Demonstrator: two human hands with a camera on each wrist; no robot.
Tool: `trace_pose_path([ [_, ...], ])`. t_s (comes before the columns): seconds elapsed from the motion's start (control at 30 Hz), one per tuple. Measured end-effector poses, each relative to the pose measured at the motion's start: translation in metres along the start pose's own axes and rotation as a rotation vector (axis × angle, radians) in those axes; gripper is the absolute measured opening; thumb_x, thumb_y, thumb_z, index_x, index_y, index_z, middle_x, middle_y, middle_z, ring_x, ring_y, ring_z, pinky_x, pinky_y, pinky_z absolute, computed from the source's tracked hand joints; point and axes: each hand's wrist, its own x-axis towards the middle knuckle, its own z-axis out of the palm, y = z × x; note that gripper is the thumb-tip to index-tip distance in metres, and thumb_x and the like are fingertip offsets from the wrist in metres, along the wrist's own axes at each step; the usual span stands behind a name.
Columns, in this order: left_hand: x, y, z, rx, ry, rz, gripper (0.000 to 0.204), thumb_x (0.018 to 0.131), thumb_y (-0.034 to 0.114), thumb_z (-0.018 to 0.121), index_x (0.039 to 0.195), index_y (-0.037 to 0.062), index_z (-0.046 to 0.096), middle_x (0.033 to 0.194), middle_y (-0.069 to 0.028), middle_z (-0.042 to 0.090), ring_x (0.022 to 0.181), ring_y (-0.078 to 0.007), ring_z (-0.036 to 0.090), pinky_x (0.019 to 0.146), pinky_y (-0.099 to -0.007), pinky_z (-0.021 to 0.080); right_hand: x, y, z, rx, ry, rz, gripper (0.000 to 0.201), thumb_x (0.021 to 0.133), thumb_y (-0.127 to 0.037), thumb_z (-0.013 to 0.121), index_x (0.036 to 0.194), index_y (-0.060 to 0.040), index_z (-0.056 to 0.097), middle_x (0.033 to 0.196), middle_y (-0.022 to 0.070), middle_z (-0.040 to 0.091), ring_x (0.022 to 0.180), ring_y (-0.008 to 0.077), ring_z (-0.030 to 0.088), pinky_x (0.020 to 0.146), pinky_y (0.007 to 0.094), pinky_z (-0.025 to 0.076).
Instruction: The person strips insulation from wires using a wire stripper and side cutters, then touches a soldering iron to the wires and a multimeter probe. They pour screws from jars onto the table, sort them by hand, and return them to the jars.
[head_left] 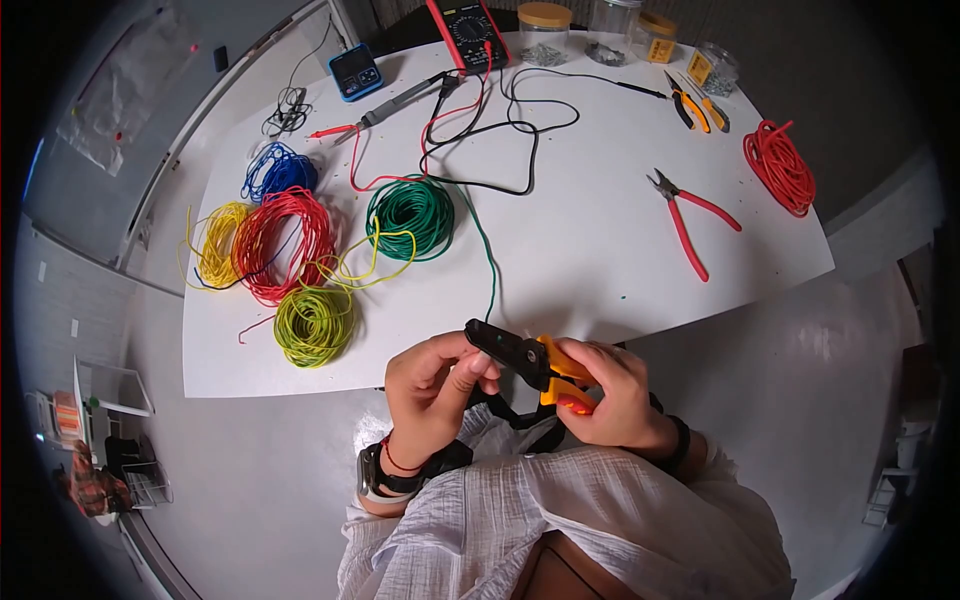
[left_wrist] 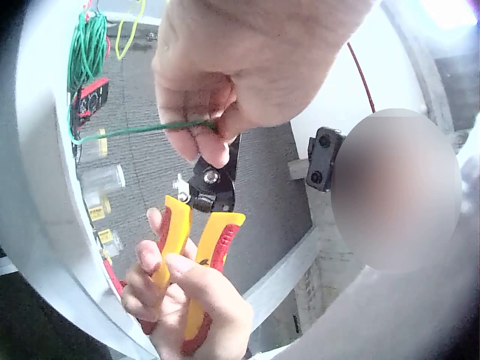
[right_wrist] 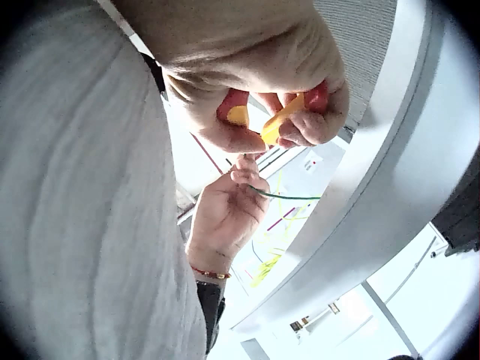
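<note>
My left hand (head_left: 432, 385) pinches the end of a green wire (left_wrist: 142, 129) between thumb and fingers, right at the black jaws of a wire stripper. The wire runs back over the table edge to a green coil (head_left: 410, 220). In my right hand (head_left: 622, 398) are the yellow and red handles of the wire stripper (head_left: 512, 352), with the fingers curled round them. Its handles stand apart in the left wrist view, where the spring and pivot also show. The wire's tip is hidden by the left fingers. Both hands are in front of the table's near edge.
On the white table (head_left: 600, 180), blue, yellow, red and yellow-green wire coils lie left. Red-handled cutters (head_left: 690, 220), orange-handled pliers (head_left: 690, 105) and a red wire coil (head_left: 780, 168) lie right. A red multimeter (head_left: 470, 35), its leads and several jars stand at the back.
</note>
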Motion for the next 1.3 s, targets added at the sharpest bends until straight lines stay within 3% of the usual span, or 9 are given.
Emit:
trace_pose_path([
  [0.2,0.0,0.007,0.0,0.09,0.019,-0.015,0.012,0.085,0.004,0.055,0.092,-0.0054,0.056,0.07,-0.0071,0.058,0.056,-0.0086,0.052,0.051,-0.0189,0.042,0.002,-0.002,0.002,0.221,-0.022,0.103,0.042,0.058,0.0,0.063,0.1,0.0033,0.057,0.075,0.0128,0.06,0.062,0.0205,0.062,0.058,0.0255,0.048],
  [0.37,0.001,0.01,-0.002,0.105,-0.003,-0.041,0.011,0.086,0.007,0.055,0.09,-0.0038,0.055,0.068,-0.0071,0.058,0.055,-0.0081,0.05,0.048,-0.0177,0.038,-0.01,0.009,0.007,0.726,-0.256,0.369,0.04,0.073,0.0,0.058,0.112,0.0037,0.051,0.085,0.0042,0.055,0.074,0.0067,0.053,0.066,0.02,0.042],
  [0.47,0.002,0.012,-0.001,0.13,0.0,-0.065,0.011,0.085,0.008,0.055,0.089,-0.0025,0.054,0.068,-0.0075,0.058,0.055,-0.0086,0.05,0.048,-0.0174,0.036,-0.008,0.012,0.002,1.014,-0.381,0.472,0.042,0.076,0.001,0.056,0.117,0.0049,0.046,0.089,0.0028,0.053,0.079,0.0062,0.049,0.071,0.0192,0.04],
  [0.7,0.002,0.006,0.0,0.113,0.027,-0.059,0.011,0.087,0.008,0.054,0.087,-0.0034,0.055,0.069,-0.0026,0.056,0.06,-0.0062,0.047,0.054,-0.0175,0.037,-0.005,0.004,0.002,1.013,-0.35,0.504,0.043,0.076,0.002,0.057,0.117,0.0055,0.046,0.088,0.003,0.053,0.078,0.0055,0.048,0.071,0.0187,0.039],
  [0.9,0.001,0.005,-0.005,0.432,0.008,-0.016,0.013,0.086,0.01,0.055,0.081,-0.0019,0.057,0.067,-0.0047,0.057,0.056,-0.0093,0.048,0.053,-0.0207,0.039,-0.005,0.001,0.001,0.511,-0.253,0.265,0.043,0.074,0.002,0.058,0.116,0.0046,0.047,0.087,0.0021,0.052,0.077,0.0054,0.048,0.071,0.0187,0.04],
  [0.97,0.003,0.009,-0.004,0.436,-0.002,-0.016,0.014,0.086,0.011,0.055,0.081,-0.0017,0.057,0.066,-0.0055,0.057,0.056,-0.0099,0.048,0.053,-0.0212,0.039,-0.007,0.005,0.005,0.876,-0.305,0.434,0.045,0.072,0.001,0.059,0.116,0.0049,0.046,0.087,0.0029,0.052,0.076,0.0059,0.048,0.069,0.0186,0.04],
  [1.13,0.005,0.009,-0.004,0.425,-0.015,-0.025,0.016,0.086,0.013,0.055,0.079,-0.0015,0.057,0.065,-0.006,0.058,0.055,-0.0101,0.049,0.052,-0.022,0.039,-0.007,0.008,0.005,1.161,-0.393,0.584,0.05,0.069,-0.004,0.062,0.115,0.0045,0.046,0.086,0.0044,0.052,0.073,0.0068,0.047,0.065,0.0188,0.039],
  [1.2,0.006,0.008,-0.003,0.356,-0.021,0.03,0.024,0.089,0.018,0.052,0.077,-0.0021,0.052,0.056,0.003,0.043,0.05,-0.0037,0.033,0.047,-0.0188,0.027,-0.008,0.011,0.008,1.234,-0.382,0.619,0.05,0.069,-0.006,0.063,0.114,0.0043,0.046,0.086,0.0048,0.052,0.072,0.0068,0.046,0.063,0.0189,0.038],
  [1.3,0.006,0.014,-0.006,0.344,-0.027,-0.047,0.018,0.088,0.014,0.053,0.078,-0.0013,0.056,0.061,-0.0021,0.054,0.053,-0.0058,0.043,0.05,-0.0196,0.035,-0.011,0.019,0.009,1.443,-0.478,0.649,0.051,0.072,-0.006,0.063,0.118,0.0044,0.045,0.096,0.0055,0.053,0.087,0.0094,0.05,0.081,0.0226,0.04],
])
